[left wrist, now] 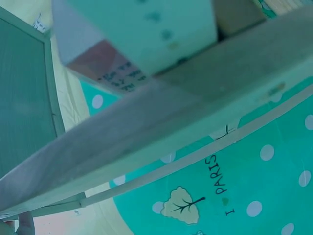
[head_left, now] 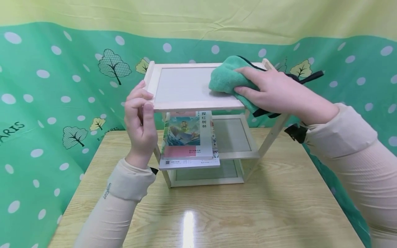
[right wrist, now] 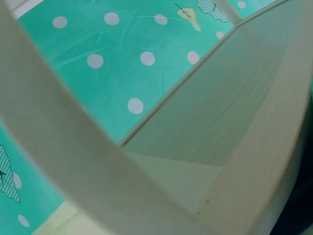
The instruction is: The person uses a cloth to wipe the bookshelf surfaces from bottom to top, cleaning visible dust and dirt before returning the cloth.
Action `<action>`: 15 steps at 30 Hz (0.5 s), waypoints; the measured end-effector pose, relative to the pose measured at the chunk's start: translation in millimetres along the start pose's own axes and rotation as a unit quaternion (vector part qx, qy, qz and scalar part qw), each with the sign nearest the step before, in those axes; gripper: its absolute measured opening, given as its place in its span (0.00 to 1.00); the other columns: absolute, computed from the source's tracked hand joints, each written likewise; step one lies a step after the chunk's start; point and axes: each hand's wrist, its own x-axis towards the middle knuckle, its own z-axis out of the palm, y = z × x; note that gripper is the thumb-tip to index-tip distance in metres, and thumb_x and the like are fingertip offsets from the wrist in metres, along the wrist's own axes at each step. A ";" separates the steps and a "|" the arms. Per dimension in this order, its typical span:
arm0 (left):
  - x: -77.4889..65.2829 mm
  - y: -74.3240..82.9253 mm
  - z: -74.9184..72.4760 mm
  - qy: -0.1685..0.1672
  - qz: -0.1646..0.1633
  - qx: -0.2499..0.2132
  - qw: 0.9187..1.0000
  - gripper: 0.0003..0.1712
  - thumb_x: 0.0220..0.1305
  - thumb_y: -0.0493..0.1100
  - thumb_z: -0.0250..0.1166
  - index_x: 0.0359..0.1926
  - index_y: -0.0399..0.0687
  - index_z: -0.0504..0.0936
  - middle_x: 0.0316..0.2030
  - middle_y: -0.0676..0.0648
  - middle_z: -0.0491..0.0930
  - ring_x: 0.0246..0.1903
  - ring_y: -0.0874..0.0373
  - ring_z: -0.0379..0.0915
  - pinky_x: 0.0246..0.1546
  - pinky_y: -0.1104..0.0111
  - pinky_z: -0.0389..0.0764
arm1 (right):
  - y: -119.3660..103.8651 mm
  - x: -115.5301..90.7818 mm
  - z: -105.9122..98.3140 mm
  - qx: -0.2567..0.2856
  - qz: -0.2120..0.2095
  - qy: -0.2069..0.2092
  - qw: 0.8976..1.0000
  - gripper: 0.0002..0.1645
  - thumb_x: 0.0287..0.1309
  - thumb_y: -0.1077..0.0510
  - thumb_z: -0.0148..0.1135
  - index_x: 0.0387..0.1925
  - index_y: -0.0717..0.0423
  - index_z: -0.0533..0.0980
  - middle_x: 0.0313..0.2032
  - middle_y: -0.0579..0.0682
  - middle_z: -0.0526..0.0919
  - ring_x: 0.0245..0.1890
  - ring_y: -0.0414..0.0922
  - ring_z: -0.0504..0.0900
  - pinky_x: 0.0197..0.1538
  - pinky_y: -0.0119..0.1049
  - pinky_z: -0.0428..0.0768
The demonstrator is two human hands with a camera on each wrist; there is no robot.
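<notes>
A three-tier whitish wooden shelf rack [head_left: 201, 105] stands on the table. My left hand [head_left: 141, 124] grips the left end of its top tier, thumb toward the front corner. At the right end of that tier, my right hand [head_left: 266, 89] holds a bunched green towel [head_left: 227, 75] with black edging, pressed against the surface. Part of the towel hangs over the front right corner. In the left wrist view, a shelf side rail [left wrist: 146, 112] crosses close to the camera. The right wrist view shows the underside of a shelf panel [right wrist: 210, 93]; the towel is out of sight there.
Several books [head_left: 186, 137] lie stacked on the left of the middle tier, jutting past its front edge. The bottom tier [head_left: 207, 174] sits low near the wooden table [head_left: 217, 210]. A green dotted curtain [head_left: 37, 103] hangs behind and at both sides.
</notes>
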 end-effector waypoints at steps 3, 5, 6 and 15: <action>1.1 -0.6 0.1 0.000 0.000 0.000 1.000 0.08 0.61 0.31 0.49 0.30 0.25 0.63 0.36 0.37 0.73 0.57 0.36 0.70 0.74 0.47 0.62 | -1.6 0.5 1.0 -0.002 -0.006 0.003 1.000 0.34 0.72 0.40 0.45 0.74 0.42 0.58 0.70 0.54 0.69 0.73 0.59 0.62 0.80 0.60 0.41; 1.9 -0.7 -0.2 0.002 0.001 0.000 1.000 0.07 0.60 0.31 0.48 0.30 0.25 0.63 0.36 0.34 0.72 0.56 0.37 0.70 0.74 0.48 0.62 | -2.7 1.8 1.2 -0.004 -0.010 0.001 1.000 0.34 0.72 0.40 0.46 0.74 0.44 0.59 0.69 0.55 0.69 0.72 0.59 0.64 0.81 0.58 0.36; 2.1 -0.5 -0.5 0.002 0.000 0.001 1.000 0.07 0.60 0.30 0.48 0.30 0.25 0.63 0.36 0.34 0.72 0.56 0.37 0.70 0.74 0.48 0.62 | -3.5 2.5 1.3 -0.005 -0.012 0.000 1.000 0.34 0.72 0.41 0.46 0.74 0.44 0.59 0.69 0.56 0.70 0.71 0.59 0.65 0.81 0.57 0.34; 2.2 1.0 -2.8 0.006 -0.003 0.004 1.000 0.06 0.60 0.29 0.47 0.31 0.24 0.62 0.36 0.36 0.73 0.58 0.36 0.70 0.74 0.48 0.62 | -20.2 11.0 6.0 0.011 -0.030 0.005 0.999 0.30 0.72 0.44 0.46 0.72 0.45 0.62 0.64 0.52 0.75 0.58 0.51 0.77 0.65 0.55 0.73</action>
